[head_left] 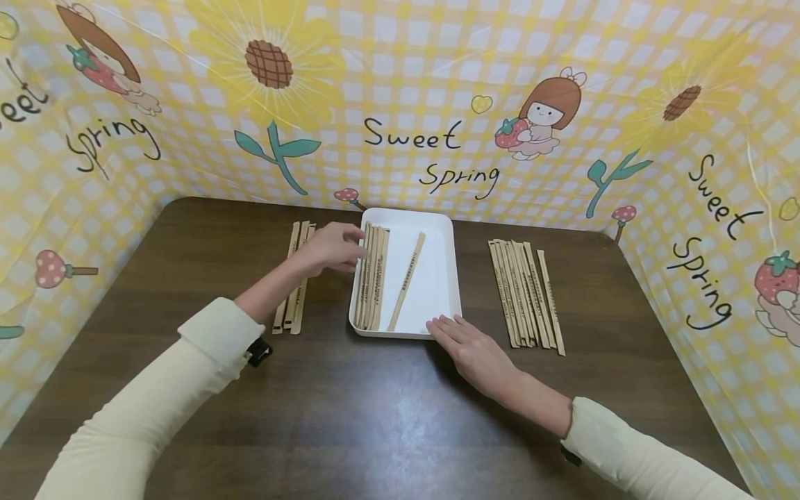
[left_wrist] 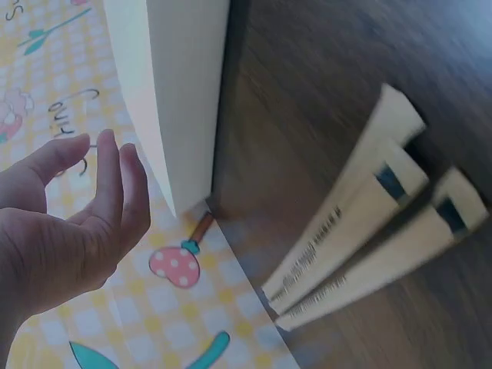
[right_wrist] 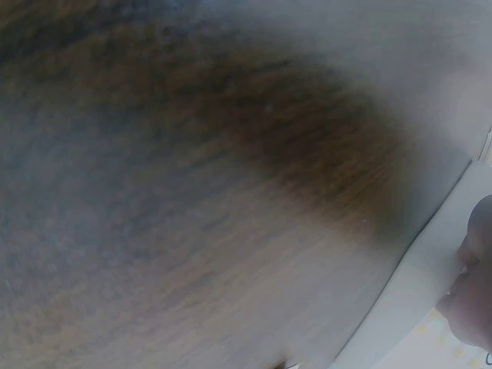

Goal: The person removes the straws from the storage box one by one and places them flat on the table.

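Observation:
A shallow white tray (head_left: 431,278) sits on the brown table. Along its left side lies a row of long, slim brown paper packets (head_left: 373,278) with dark print; what is inside them does not show. One single packet (head_left: 406,281) lies slanted in the tray's middle. My left hand (head_left: 332,248) hovers at the tray's left rim, its fingers loosely bent. In the left wrist view that hand (left_wrist: 84,219) holds nothing, thumb apart from the fingers. My right hand (head_left: 478,354) rests its extended fingers on the tray's near right corner; only part of it (right_wrist: 473,280) shows in the right wrist view.
Left of the tray lie a few more packets (head_left: 300,305), partly behind my left hand; three show in the left wrist view (left_wrist: 346,207). A bigger group of packets (head_left: 521,295) lies on the right. A yellow checked cloth (head_left: 400,90) walls the table's back and sides.

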The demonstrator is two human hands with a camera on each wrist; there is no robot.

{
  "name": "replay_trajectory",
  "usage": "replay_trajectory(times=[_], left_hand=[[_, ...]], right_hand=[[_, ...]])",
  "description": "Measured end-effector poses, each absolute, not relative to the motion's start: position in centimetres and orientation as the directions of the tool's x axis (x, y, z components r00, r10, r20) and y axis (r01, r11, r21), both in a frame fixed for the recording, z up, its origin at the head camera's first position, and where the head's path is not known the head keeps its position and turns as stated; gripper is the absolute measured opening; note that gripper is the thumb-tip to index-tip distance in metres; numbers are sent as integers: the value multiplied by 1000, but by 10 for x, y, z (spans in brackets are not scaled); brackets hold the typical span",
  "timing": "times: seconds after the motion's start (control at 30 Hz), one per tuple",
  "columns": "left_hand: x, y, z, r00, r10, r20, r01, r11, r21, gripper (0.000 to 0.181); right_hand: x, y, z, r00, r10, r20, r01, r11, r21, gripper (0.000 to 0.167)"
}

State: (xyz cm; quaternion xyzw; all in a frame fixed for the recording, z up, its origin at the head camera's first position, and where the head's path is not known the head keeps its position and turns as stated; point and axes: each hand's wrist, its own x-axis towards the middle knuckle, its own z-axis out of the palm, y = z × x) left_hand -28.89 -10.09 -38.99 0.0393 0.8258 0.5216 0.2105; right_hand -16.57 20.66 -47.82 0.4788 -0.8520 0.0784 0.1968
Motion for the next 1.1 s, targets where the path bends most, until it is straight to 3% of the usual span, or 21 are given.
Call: replay_trajectory(times=[0.67,1.1], left_hand=[[-292,-47,-409,-884,331,-330,-123,516,848,57],[-288,-25,-431,-899,320,-299,-8,672,740,59]], right_hand=[[-167,207,-480,-472,-786,398,-844,534,53,56],[-166,205,-478,-481,-784,392,-834,548,72,57]])
